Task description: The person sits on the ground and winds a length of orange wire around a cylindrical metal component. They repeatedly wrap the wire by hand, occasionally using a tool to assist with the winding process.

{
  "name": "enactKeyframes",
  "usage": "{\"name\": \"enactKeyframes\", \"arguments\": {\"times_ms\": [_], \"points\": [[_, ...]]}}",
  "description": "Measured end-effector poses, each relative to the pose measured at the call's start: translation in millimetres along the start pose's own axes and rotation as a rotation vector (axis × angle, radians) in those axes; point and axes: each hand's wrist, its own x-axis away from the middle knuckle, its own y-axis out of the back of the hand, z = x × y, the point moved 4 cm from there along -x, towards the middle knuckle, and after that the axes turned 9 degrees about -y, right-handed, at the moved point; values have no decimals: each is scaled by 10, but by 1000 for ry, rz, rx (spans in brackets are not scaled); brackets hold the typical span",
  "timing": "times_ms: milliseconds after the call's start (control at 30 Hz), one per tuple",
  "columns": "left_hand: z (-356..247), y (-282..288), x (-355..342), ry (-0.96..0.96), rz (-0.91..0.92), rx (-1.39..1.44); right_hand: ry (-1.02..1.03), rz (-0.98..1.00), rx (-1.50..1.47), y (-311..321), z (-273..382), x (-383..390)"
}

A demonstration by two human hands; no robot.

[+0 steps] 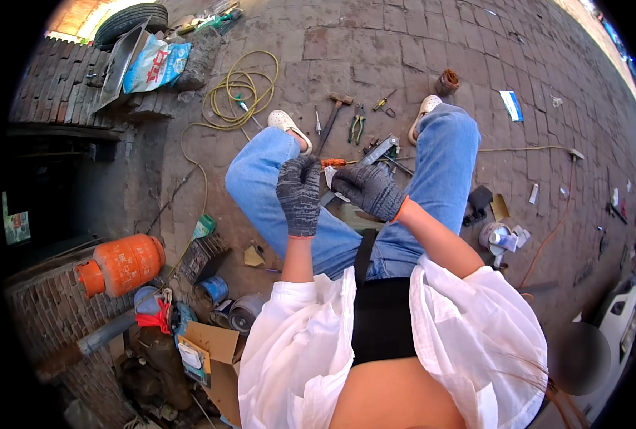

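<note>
Both my hands wear dark grey knitted gloves with orange cuffs and are held close together between my knees. My left hand [298,196] has its fingers curled closed, and what they hold, if anything, is hidden. My right hand [372,190] is closed, its fingertips at a small pale piece [330,176] between the two hands. Just beyond lies an orange-handled tool [333,163]. A grey metal tool [379,150] stands on the ground past my right hand, partly covered by it. Farther off lie a hammer [341,99], green-handled pliers [357,125] and a yellow-and-black screwdriver [383,100].
A coiled yellow hose [271,80] lies at the far left on the brick paving [389,43]. To my left are an orange gas cylinder [128,264] and a cardboard box [218,342]. On my right stand a tin [491,234] and a rusty can [447,82] farther off.
</note>
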Motion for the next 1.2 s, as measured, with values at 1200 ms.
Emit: {"name": "enactKeyframes", "arguments": {"times_ms": [1200], "points": [[273, -316, 341, 514, 692, 705, -181, 85, -371, -437, -837, 268]]}}
